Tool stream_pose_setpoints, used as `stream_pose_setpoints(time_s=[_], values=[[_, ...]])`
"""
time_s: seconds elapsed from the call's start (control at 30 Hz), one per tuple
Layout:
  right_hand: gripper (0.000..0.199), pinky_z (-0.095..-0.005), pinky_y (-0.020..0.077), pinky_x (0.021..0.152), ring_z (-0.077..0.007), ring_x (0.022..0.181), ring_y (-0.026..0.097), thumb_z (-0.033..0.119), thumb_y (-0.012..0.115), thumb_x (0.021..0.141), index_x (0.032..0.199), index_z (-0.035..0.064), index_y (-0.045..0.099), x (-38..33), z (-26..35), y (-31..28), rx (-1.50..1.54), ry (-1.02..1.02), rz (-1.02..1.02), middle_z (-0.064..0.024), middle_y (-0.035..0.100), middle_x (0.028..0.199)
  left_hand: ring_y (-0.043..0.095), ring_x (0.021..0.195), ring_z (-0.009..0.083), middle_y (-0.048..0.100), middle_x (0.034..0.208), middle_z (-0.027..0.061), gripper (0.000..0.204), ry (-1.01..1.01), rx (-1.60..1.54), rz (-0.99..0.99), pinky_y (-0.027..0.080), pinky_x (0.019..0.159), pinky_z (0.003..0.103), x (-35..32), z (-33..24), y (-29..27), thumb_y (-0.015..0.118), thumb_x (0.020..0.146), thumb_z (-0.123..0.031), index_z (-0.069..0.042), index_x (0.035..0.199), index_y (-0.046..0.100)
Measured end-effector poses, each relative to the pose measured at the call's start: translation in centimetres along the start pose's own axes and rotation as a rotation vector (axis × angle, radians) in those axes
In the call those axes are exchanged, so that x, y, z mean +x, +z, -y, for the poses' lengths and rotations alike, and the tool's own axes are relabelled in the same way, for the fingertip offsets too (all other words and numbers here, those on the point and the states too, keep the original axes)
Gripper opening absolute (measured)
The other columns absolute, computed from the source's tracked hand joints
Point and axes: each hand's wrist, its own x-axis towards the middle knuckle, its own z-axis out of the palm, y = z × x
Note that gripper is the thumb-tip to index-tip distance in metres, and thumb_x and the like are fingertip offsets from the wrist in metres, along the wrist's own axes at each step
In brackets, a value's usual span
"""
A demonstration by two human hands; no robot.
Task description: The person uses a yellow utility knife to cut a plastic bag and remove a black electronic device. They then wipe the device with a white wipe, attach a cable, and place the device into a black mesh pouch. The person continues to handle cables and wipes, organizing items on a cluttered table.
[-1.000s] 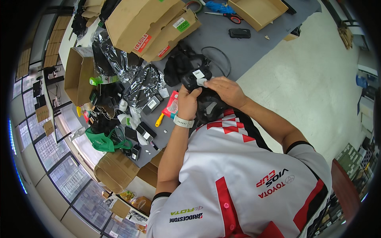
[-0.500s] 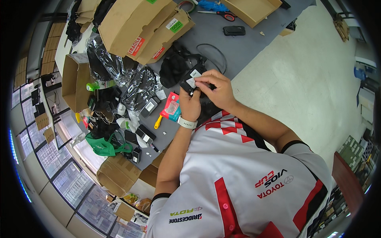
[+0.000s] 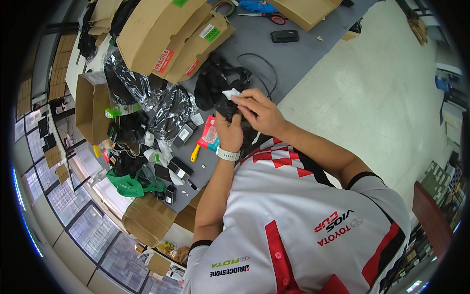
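Black unit (image 3: 226, 110), at the near edge of the bench (image 3: 301, 56), is gripped in the fingers of our left hand (image 3: 229, 131). Our right hand (image 3: 262, 113) has its fingers pinched on a white piece (image 3: 231, 93), paper or cloth, we cannot tell which, at the unit's top. We judge the work to be part-way: both things are in hand and neither is set down. How much of the unit is done we cannot see, since our fingers cover part of it.

Just left of our left hand lie a packet (image 3: 209, 133) and a yellow handle (image 3: 195, 154). Beyond the unit, a dark bundle (image 3: 208, 88) and a cable (image 3: 276, 76) crowd the spot; we think either could snag. Leftward, black boxes (image 3: 184, 134), a green bag (image 3: 128, 183) and shiny plastic (image 3: 169, 108) take up much of the bench, leaving little room on that side. Farther off are a carton (image 3: 161, 39), a black case (image 3: 284, 36), scissors (image 3: 268, 16) and a shallow tray (image 3: 306, 12).
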Motion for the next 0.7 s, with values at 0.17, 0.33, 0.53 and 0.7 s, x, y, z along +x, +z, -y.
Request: stream_pose_setpoints(time_s=[0.17, 0.33, 0.53, 0.7], values=[[0.024, -0.0337, 0.0556, 0.079, -0.0262, 0.090, 0.067, -0.004, 0.071, 0.093, 0.114, 0.0070, 0.078, 0.2, -1.8, -2.3, 0.027, 0.026, 0.067, -0.0103, 0.065, 0.103, 0.064, 0.112, 0.0132, 0.070, 0.125, 0.0052, 0.037, -0.058, -0.074, 0.016, 0.049, 0.102, 0.030, 0.1, 0.3, -0.7, 0.067, 0.096, 0.002, -0.002, 0.133, 0.063], [0.014, -0.0348, 0.0537, 0.069, -0.0265, 0.081, 0.069, 0.001, 0.066, 0.096, 0.109, 0.0049, 0.061, 1.3, -1.1, -5.3, 0.108, 0.286, 0.056, -0.0105, 0.068, 0.092, 0.064, 0.112, 0.0129, 0.071, 0.124, 0.0045, 0.035, -0.093, -0.037, 0.023, 0.049, 0.101, 0.029, 0.4, 0.4, -1.9, 0.069, 0.096, 0.001, -0.003, 0.131, 0.065], [0.014, -0.0418, 0.0532, 0.067, -0.0283, 0.080, 0.067, 0.018, 0.072, 0.096, 0.106, 0.0103, 0.066, 3.3, 0.9, -5.3, -0.257, -0.048, 0.331, -0.0068, 0.067, 0.087, 0.065, 0.111, 0.0147, 0.071, 0.124, 0.0061, 0.035, -0.073, -0.022, 0.019, 0.050, 0.101, 0.031, 0.3, 0.6, -2.1, 0.070, 0.096, 0.001, -0.001, 0.131, 0.064], [0.019, -0.0387, 0.0530, 0.066, -0.0245, 0.078, 0.066, 0.026, 0.079, 0.090, 0.105, 0.0129, 0.077, 3.0, 1.5, -3.9, -0.278, -0.114, 0.336, -0.0030, 0.061, 0.081, 0.065, 0.116, 0.0142, 0.070, 0.127, 0.0061, 0.043, 0.013, 0.035, 0.049, 0.049, 0.104, 0.030, 0.5, -1.3, -1.0, 0.072, 0.097, -0.001, 0.000, 0.139, 0.061]])
